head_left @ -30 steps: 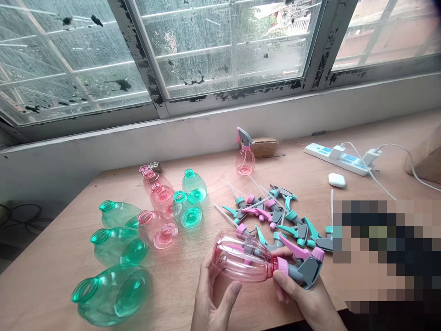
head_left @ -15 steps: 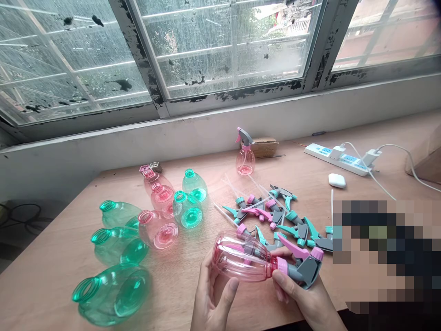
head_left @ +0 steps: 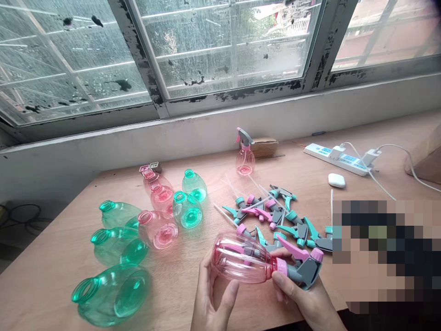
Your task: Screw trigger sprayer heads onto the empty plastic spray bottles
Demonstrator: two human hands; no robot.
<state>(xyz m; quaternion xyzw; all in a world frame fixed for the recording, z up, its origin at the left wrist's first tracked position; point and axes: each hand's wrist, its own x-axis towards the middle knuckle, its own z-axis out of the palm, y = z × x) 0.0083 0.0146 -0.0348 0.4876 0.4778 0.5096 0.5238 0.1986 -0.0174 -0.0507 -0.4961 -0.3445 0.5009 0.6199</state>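
Head view: you hold a pink spray bottle point(head_left: 243, 258) sideways just above the bench point(head_left: 51, 280), near its front edge. Your left hand point(head_left: 212, 301) cups the clear body, its grip closed around it. Your right hand point(head_left: 303, 299) pinches the pink collar beside the grey trigger head point(head_left: 305, 269). Loose trigger heads point(head_left: 275, 216) lie just behind; empty green bottles point(head_left: 113, 294) and pink ones point(head_left: 158, 227) lie to your left. If the collar seats crooked, the threads could jam, I judge. No readable writing or brand shows anywhere.
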